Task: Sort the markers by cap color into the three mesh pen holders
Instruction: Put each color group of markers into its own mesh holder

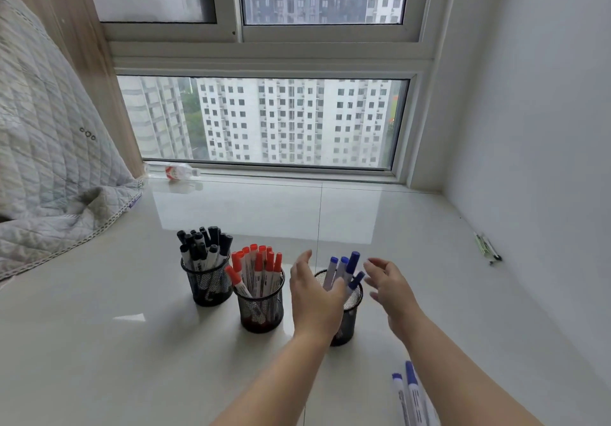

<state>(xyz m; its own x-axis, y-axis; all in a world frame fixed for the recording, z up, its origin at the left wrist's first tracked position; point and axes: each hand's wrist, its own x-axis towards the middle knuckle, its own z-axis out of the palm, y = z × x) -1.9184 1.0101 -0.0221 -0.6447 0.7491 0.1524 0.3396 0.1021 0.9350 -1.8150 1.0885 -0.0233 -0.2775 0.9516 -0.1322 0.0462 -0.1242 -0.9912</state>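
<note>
Remaining: two blue markers (410,392) — long axes running near to far, below the empty, spread right hand (393,290); left hand (314,296) farther, also spread.

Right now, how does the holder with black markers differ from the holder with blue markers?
The black-marker holder is packed with many markers; the blue-marker holder has only a few. The black-marker holder stands farthest left with no hand near it; the blue-marker holder is farthest right, between the left hand and the right hand, and the left hand partly hides it. Both are upright black mesh cups on the floor.
</note>
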